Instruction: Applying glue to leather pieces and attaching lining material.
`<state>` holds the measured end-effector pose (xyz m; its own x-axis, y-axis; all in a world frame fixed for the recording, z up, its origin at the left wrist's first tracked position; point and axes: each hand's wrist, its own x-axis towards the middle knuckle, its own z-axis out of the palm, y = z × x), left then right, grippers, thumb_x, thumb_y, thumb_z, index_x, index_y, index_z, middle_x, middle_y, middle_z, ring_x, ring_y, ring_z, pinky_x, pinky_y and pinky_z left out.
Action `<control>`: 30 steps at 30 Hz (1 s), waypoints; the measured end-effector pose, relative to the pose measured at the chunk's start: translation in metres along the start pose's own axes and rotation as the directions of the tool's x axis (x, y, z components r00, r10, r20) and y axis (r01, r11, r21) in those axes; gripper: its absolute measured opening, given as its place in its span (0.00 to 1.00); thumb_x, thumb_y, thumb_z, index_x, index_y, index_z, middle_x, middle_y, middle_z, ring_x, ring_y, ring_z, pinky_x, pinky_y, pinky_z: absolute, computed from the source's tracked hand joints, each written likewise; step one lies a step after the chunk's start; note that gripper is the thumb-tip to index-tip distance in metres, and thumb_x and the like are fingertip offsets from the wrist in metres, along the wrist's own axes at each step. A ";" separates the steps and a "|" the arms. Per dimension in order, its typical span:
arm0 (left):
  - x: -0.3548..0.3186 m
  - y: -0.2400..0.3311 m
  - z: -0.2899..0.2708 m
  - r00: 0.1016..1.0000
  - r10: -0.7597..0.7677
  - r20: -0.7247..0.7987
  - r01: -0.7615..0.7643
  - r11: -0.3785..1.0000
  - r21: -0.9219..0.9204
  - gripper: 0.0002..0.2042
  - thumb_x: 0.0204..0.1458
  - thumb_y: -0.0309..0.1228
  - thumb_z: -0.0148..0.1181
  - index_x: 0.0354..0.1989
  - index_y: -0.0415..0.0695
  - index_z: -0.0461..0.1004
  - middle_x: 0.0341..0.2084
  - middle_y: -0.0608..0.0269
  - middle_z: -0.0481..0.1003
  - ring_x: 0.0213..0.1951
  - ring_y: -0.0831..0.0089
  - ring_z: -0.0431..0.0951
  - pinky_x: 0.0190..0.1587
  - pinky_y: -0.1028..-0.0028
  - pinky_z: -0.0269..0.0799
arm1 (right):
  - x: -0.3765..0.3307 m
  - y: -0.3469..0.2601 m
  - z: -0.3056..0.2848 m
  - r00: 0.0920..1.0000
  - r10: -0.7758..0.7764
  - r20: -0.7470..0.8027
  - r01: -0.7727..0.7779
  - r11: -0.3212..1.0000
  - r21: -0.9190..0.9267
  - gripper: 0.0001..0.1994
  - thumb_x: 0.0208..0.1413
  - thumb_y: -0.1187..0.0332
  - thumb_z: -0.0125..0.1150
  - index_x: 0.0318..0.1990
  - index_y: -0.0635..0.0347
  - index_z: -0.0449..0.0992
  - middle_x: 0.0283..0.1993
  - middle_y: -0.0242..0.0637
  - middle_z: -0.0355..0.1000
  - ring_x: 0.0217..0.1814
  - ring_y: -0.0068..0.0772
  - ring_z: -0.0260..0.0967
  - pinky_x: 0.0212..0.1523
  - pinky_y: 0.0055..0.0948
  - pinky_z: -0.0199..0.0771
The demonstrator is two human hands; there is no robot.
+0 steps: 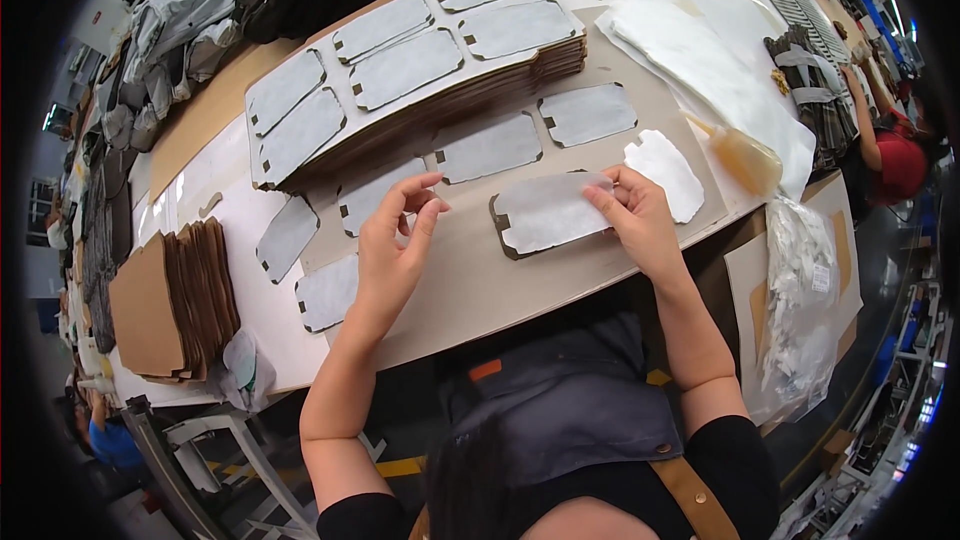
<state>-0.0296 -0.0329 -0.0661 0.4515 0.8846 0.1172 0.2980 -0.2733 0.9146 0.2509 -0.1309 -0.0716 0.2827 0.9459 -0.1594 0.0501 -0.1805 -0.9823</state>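
My right hand [640, 220] pinches the right end of a whitish fabric panel [552, 218] between thumb and fingers. Dark olive material with notched corners shows along the panel's left and lower edges. My left hand [398, 245] hovers to the left of it, fingers bent and thumb apart, with nothing visible in them. Beneath the left hand lie similar grey panels with dark borders, one [380, 195] partly covered by the fingers and another [328, 293] beside the wrist. Just past my right hand is a small stack of white pieces [665, 175].
A thick layered stack [400, 90] topped with several grey panels fills the back left. Brown card-like pieces [170, 305] stand at the left. A clear bag of yellowish contents [747, 162] and a plastic bag of white pieces [800, 290] are at right. Other people work farther off.
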 end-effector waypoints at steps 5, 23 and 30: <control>0.000 -0.011 0.004 0.964 0.245 -0.108 -0.214 0.947 0.239 0.12 0.59 0.24 0.62 0.50 0.44 0.80 0.34 0.65 0.80 0.38 0.68 0.76 0.45 0.69 0.68 | 0.004 0.001 0.005 0.999 0.004 0.034 -0.001 0.996 -0.086 0.05 0.66 0.70 0.63 0.41 0.63 0.77 0.24 0.20 0.72 0.25 0.06 0.59 0.26 0.14 0.60; -0.008 -0.009 0.013 0.908 0.400 0.125 -0.412 0.794 0.446 0.17 0.49 0.16 0.61 0.46 0.48 0.82 0.47 0.65 0.78 0.51 0.59 0.72 0.57 0.61 0.63 | 0.009 -0.001 0.007 1.000 -0.027 -0.002 0.026 0.967 -0.252 0.05 0.64 0.72 0.64 0.38 0.64 0.76 0.21 0.20 0.68 0.23 0.08 0.56 0.25 0.17 0.57; -0.013 -0.004 0.024 0.858 0.399 0.324 -0.513 0.699 0.499 0.26 0.44 0.16 0.58 0.54 0.51 0.80 0.60 0.70 0.75 0.55 0.61 0.71 0.60 0.59 0.61 | 0.010 0.002 0.009 0.998 -0.051 -0.033 0.041 0.962 -0.269 0.06 0.63 0.72 0.65 0.37 0.66 0.77 0.19 0.25 0.66 0.22 0.12 0.55 0.24 0.20 0.57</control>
<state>-0.0164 -0.0519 -0.0807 0.7786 0.5274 0.3400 0.3959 -0.8333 0.3859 0.2451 -0.1198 -0.0759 0.3116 0.9443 -0.1053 0.3169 -0.2078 -0.9254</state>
